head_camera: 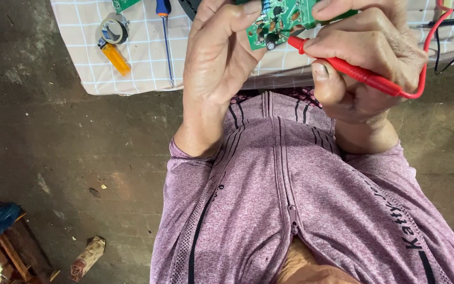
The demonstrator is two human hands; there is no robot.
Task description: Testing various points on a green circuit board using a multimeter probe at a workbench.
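Observation:
My left hand (pixel 217 63) holds a small green circuit board (pixel 279 21) by its left edge, thumb and fingers pinched on it. My right hand (pixel 369 58) grips a red test probe (pixel 353 71) like a pen. The probe's tip touches the lower edge of the board next to a dark round component. A red lead (pixel 431 47) curls up from the probe's back end. Both hands are above the edge of a table covered with a checked cloth (pixel 143 68).
On the cloth to the left lie a yellow lighter (pixel 115 57), a roll of tape (pixel 113 29), a screwdriver (pixel 166 37) and the corner of another green board (pixel 123 4). Black wires (pixel 453 47) lie at the right. A wood scrap (pixel 86 257) lies on the concrete floor.

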